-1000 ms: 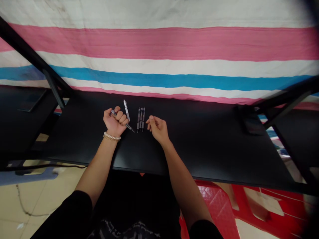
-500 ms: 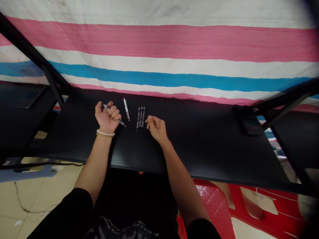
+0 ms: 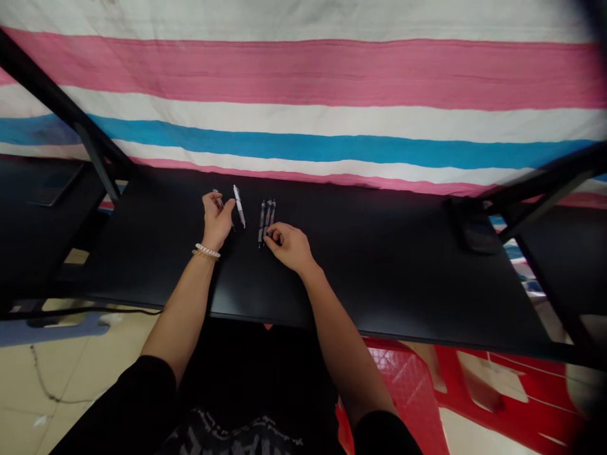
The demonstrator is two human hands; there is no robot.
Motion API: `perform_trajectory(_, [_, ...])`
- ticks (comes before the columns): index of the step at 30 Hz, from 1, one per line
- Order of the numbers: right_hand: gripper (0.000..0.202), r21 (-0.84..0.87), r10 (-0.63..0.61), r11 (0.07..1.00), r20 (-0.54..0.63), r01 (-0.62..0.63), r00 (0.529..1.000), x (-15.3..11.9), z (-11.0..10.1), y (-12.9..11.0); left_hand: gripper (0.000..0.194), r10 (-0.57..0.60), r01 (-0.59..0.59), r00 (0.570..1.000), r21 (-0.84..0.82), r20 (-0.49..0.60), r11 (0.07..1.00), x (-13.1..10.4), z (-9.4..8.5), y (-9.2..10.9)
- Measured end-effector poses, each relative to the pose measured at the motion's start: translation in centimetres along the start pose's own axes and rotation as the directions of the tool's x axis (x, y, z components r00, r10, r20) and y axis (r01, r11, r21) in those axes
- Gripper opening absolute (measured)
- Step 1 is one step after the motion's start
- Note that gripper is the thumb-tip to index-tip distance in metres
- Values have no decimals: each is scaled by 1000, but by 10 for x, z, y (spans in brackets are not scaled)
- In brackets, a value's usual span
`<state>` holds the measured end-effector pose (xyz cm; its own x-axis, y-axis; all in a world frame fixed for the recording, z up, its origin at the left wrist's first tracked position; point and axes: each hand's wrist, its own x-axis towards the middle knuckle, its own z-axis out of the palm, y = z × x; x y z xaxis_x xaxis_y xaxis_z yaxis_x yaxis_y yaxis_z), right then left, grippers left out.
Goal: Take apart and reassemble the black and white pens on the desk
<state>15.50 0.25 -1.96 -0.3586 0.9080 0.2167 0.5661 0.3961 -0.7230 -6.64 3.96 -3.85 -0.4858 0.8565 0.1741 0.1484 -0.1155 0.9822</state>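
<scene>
My left hand (image 3: 218, 220), with a braided band at the wrist, is closed round a dark pen (image 3: 219, 201). Most of that pen is hidden by the palm and fingers. Just right of it a white pen (image 3: 239, 206) lies slanted on the black table (image 3: 379, 265). Three dark, clear-barrelled pens (image 3: 262, 218) lie side by side further right. My right hand (image 3: 290, 245) rests at their lower ends, thumb and forefinger pinched on the right-hand pen of the row. Its fingers cover the lower ends of the right two pens.
A dark phone-like object (image 3: 478, 232) lies at the table's right end, by a black metal frame (image 3: 545, 196). Striped cloth (image 3: 303, 76) hangs behind the table. A red plastic stool (image 3: 403, 385) stands below the front edge.
My left hand has turned from palm up to palm inward and moved right, beside the white pen, still holding its pen. My right hand has moved left onto the row of pens.
</scene>
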Motion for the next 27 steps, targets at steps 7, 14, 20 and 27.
perform_trajectory(7, [10, 3, -7, 1000, 17, 7, 1000, 2, -4, 0, 31, -26, 38, 996, 143, -86, 989, -2, 3, 6])
perform_trajectory(14, [8, -78, 22, 997, 18, -20, 1000, 1, -10, -3, 26, -54, 64, 995, 125, -83, 990, -2, 2, 6])
perform_trajectory(20, [4, -136, 108, 985, -22, -110, 994, 1, -7, 1, 27, -23, 28, 992, 44, -120, 999, -1, 1, 0])
perform_trajectory(27, [20, 329, 266, 926, -223, -185, 938, 4, -5, 6, 22, 35, -53, 992, -155, -118, 986, -7, 8, 20])
